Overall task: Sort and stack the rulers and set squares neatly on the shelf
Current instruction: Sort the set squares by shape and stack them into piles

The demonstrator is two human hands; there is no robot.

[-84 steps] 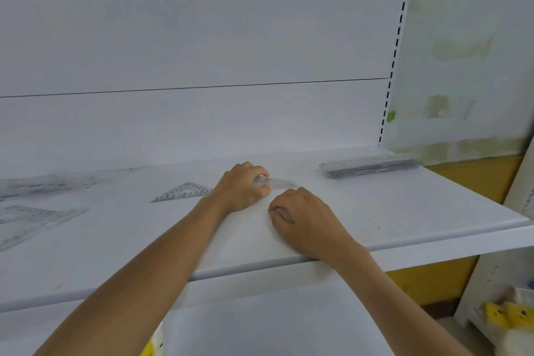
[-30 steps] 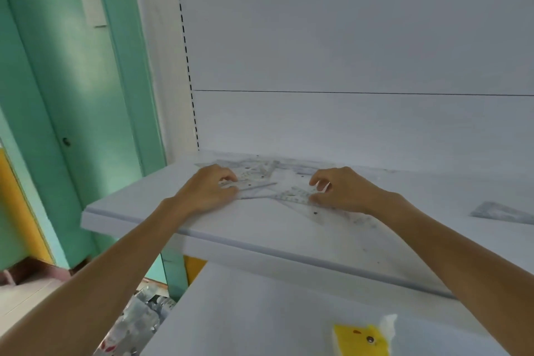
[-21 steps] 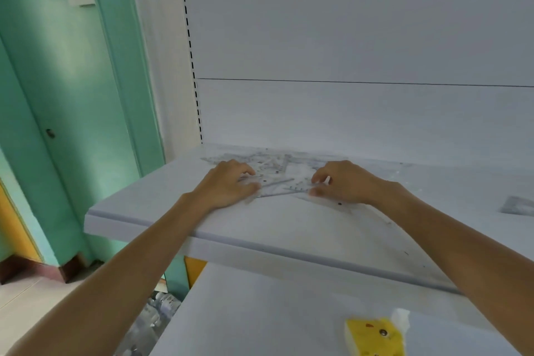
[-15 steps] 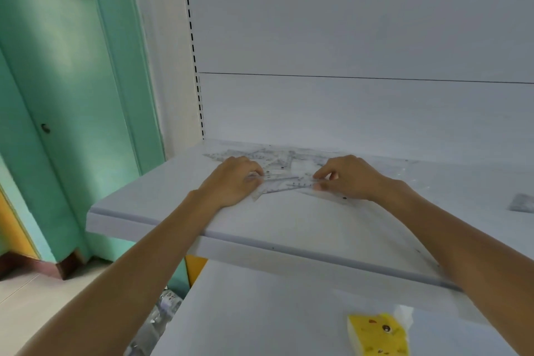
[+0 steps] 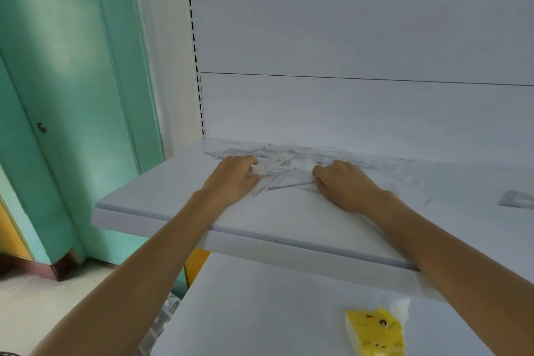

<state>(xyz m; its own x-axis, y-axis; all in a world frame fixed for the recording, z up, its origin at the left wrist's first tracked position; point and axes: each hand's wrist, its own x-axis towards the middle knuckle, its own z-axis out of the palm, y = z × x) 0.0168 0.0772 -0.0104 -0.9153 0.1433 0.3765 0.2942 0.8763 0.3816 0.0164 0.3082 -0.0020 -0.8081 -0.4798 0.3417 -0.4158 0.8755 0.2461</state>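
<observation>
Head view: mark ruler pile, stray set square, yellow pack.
ruler pile (image 5: 284,166), head view, middle between the hands
stray set square (image 5: 516,199), head view, centre
yellow pack (image 5: 374,332), head view, front face

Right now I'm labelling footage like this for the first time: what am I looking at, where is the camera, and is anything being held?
There is no machine here: a person works with bare hands, and the pictures all come from one camera worn on their head, looking forward and down. The left hand and right hand both lie on a loose pile of clear rulers and set squares at the back left of a white shelf. Both curl over the pieces, but whether they pinch one or only press is unclear. One more set square lies apart at the far right. On the lower shelf sits a yellow tissue pack.
</observation>
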